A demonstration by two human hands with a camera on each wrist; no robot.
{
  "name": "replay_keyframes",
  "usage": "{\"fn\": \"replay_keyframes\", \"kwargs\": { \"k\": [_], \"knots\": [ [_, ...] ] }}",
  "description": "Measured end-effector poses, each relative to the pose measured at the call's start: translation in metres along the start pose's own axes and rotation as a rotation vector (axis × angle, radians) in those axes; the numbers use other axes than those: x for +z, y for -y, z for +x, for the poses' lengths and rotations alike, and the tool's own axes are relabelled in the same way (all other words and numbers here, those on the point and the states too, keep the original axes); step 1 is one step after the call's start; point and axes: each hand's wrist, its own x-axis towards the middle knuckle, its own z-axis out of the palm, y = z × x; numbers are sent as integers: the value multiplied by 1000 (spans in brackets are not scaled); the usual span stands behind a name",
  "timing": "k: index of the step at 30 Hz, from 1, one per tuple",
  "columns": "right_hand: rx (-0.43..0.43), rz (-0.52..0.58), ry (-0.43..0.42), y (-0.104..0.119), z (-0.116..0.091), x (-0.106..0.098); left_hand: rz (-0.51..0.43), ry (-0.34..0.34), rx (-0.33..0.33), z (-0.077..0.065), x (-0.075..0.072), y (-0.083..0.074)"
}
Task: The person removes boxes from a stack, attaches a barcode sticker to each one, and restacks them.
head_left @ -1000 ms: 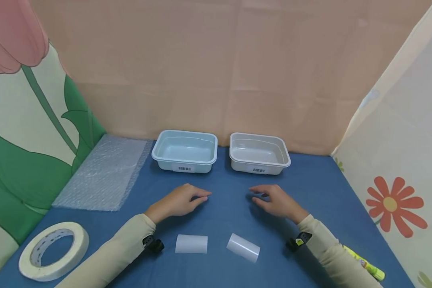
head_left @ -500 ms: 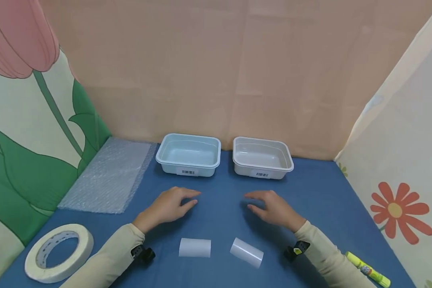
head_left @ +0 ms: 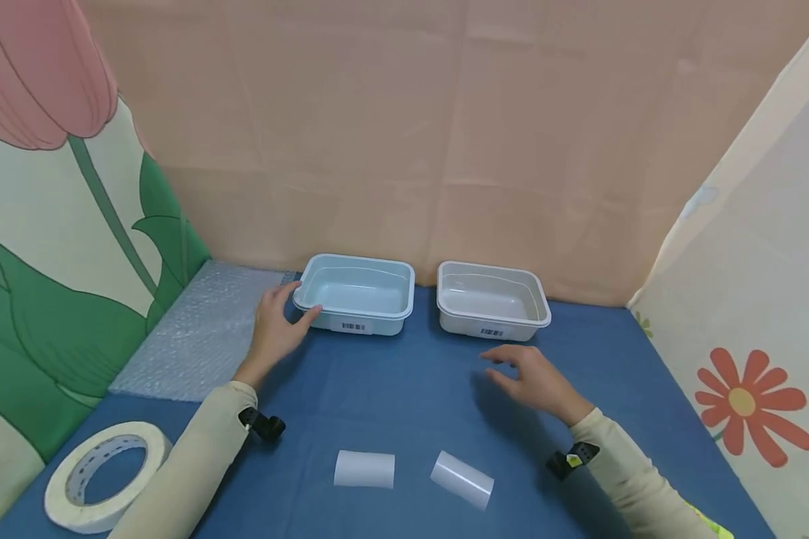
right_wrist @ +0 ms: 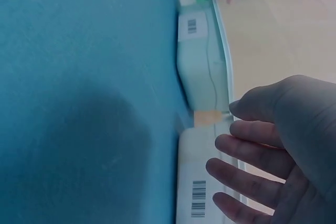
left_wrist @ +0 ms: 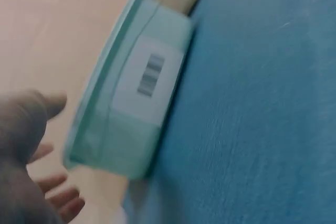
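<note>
My left hand (head_left: 274,333) is at the left end of a light blue plastic tub (head_left: 377,323), thumb and fingers spread at its rim. In the left wrist view, a gap shows between the thumb and that tub (left_wrist: 126,145); whether a fingertip touches the rim I cannot tell. A pale grey-white tub (head_left: 458,320) stands to the right of the blue one, also with a barcode label on its front. In front of it my right hand (head_left: 535,382) hovers over the table, fingers loosely extended and holding nothing. Both tubs look empty.
Two short white cylinders (head_left: 364,469) (head_left: 462,479) lie near the front. A roll of masking tape (head_left: 64,503) lies front left, behind it a bubble wrap sheet (head_left: 182,359). My right sleeve partly covers a yellow-green tube (head_left: 720,528). A brown backdrop (head_left: 350,150) rises behind.
From over the middle of the table, my left hand has moved forward and left to the blue tub's left end. The right hand has shifted slightly right. The tubs stay in place.
</note>
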Motion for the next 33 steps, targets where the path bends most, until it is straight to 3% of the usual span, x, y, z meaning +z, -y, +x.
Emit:
{"fn": "replay_keyframes", "kwargs": {
  "k": [6, 10, 14, 16, 18, 21, 24, 33],
  "knots": [
    [74, 22, -73, -11, 0, -9, -119, 218, -103, 14, 0, 22],
    [117, 4, -185, -23, 2, -10, -154, 244, -115, 13, 2, 31],
    [162, -74, -349, -39, 6, -14, -178, 233, -98, 15, 3, 33],
    [212, -104, -388, -50, 8, -16, -190, 233, -88, 15, 2, 32],
    [278, -104, -364, -61, 8, -19, -200, 229, -75, 16, 1, 32],
    [352, -76, -259, -78, 9, -20, -198, 220, -68, 14, 0, 32],
    [373, -35, -188, -90, 8, -15, -184, 214, -76, 10, 1, 33],
    [450, 112, -257, -107, 4, -11, -177, 191, -81, 8, 2, 34]
  ]
}}
